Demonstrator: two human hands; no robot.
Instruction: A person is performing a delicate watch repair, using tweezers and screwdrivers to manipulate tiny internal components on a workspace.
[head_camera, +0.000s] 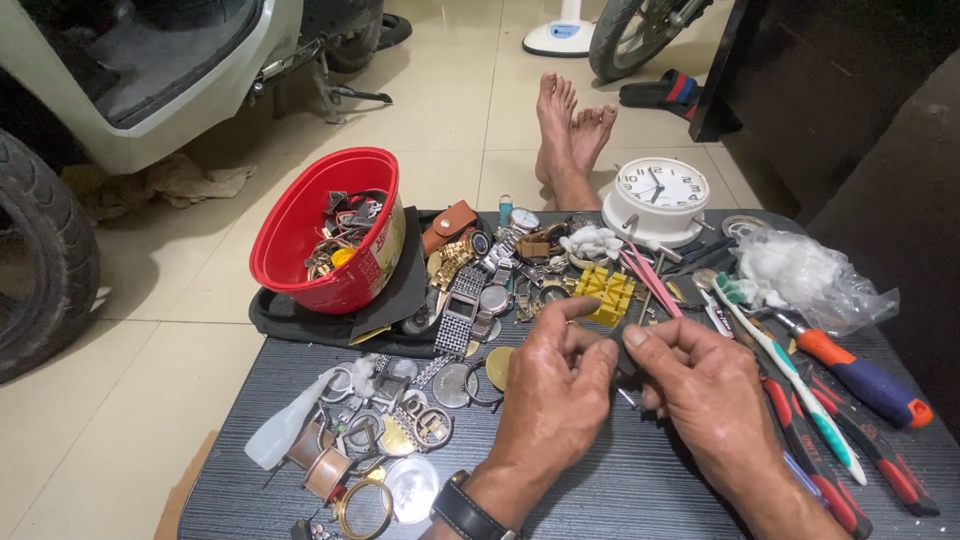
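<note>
My left hand (555, 385) and my right hand (700, 385) meet over the middle of a dark striped table (640, 480). Their fingertips pinch together on a small dark part (620, 352) that is mostly hidden by the fingers; what it is I cannot tell. A thin metal pin (628, 398) shows just below the hands. A black strap watch (465, 510) sits on my left wrist. Just beyond the hands lie several watches and metal bands (480, 290) and a yellow plastic holder block (605, 290).
A tilted red bowl (320, 240) of parts lies at the back left, a white alarm clock (657, 198) at the back. A toothbrush (790, 370), an orange-handled screwdriver (860, 378) and red-handled pliers (830, 480) lie right. Watch cases and rings (380, 440) lie left. My bare feet (570, 135) rest beyond the table.
</note>
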